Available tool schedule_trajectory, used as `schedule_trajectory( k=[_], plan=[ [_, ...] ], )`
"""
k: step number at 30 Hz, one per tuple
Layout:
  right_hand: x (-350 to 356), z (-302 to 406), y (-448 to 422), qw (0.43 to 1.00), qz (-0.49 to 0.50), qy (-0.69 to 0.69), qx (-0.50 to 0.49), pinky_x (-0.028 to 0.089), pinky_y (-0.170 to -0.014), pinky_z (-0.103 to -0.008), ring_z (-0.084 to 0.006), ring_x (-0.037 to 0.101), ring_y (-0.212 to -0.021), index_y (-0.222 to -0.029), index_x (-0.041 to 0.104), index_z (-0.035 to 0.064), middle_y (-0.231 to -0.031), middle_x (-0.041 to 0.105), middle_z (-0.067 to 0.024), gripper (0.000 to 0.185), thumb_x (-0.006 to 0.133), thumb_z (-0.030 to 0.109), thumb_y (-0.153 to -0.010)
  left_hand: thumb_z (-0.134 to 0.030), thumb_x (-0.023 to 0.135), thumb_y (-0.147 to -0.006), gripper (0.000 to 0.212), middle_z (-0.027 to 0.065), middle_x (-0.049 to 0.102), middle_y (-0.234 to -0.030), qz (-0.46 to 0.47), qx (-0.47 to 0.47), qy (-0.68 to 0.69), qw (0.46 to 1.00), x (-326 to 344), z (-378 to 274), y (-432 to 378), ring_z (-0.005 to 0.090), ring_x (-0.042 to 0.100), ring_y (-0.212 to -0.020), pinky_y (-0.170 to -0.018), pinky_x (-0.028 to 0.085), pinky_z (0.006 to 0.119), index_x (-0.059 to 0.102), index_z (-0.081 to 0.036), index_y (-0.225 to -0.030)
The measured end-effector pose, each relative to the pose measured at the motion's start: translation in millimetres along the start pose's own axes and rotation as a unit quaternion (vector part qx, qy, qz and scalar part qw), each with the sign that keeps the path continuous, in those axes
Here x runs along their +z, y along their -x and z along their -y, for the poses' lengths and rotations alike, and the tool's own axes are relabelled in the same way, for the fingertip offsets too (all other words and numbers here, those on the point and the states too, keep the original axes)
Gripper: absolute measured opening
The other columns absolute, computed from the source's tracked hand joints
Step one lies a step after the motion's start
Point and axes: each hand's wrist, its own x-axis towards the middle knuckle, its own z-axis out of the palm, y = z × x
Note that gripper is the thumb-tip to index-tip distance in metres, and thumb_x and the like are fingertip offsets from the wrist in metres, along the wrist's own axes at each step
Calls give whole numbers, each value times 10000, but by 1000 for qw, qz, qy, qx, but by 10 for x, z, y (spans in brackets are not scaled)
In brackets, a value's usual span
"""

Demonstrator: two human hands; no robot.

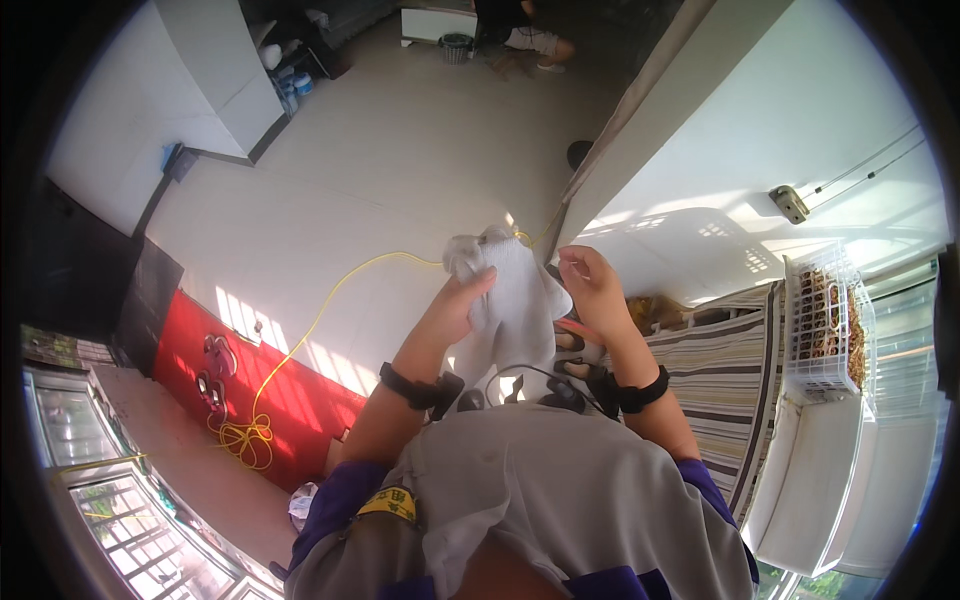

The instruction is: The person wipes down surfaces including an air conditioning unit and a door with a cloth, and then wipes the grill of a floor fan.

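Note:
My left hand (459, 304) grips a bunched white knit cloth item (510, 285), perhaps a pair of socks or gloves, with the thumb on top of it. The cloth hangs in front of my body. To its right my right hand (589, 277) is raised, fingers curled and apart from the cloth; whether it holds something thin cannot be told. A yellow cord (330, 309) runs behind the cloth towards the wall edge on the right. Black straps circle both forearms.
On the left, a red mat (262, 382) bears pink shoes (220, 356) and the coiled cord. A striped cloth (705, 360) covers a surface at right, beside a white wire basket (829, 326). Shoes stand near my feet. A person (525, 37) is at the far end by a waste basket (455, 49).

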Motion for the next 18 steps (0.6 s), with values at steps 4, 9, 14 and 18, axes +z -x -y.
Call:
schedule_trajectory(
  k=[4, 9, 14, 18],
  plan=[
    [446, -680, 16, 979, 89, -58, 175, 476, -848, -299, -193, 611, -950, -1088, 594, 0, -1060, 620, -107, 372, 541, 338, -941, -178, 605, -909, 499, 81, 568, -1196, 2, 42, 39, 998, -135, -231, 160, 194, 556, -1110, -947, 447, 344, 420, -15, -1344],
    [1299, -522, -212, 789, 299, -389, 370, 351, -1022, -418, -247, 450, -1191, -1279, 485, 54, -1282, 484, -111, 596, 402, 550, -959, -97, 629, -874, 536, 129, 554, -1264, 26, 131, -4, 991, -316, -475, 395, 276, 563, -1143, -965, 468, 455, 413, 17, -1351],
    [1673, -207, -513, 870, 339, -292, 209, 436, -861, -327, -166, 538, -965, -1106, 602, 28, -1042, 595, -75, 408, 554, 393, -932, -67, 657, -839, 562, 119, 553, -1246, -107, 148, -52, 982, -369, -901, 751, 245, 562, -1130, -938, 480, 404, 418, 3, -1343],
    [1754, -151, -971, 913, 291, -258, 123, 463, -720, -263, -114, 575, -752, -910, 639, 21, -813, 624, -16, 183, 629, 204, -907, -24, 642, -831, 550, 92, 565, -1222, -205, 191, -62, 958, -625, -1049, 900, 221, 570, -1102, -923, 481, 357, 429, -2, -1338]
  ],
)
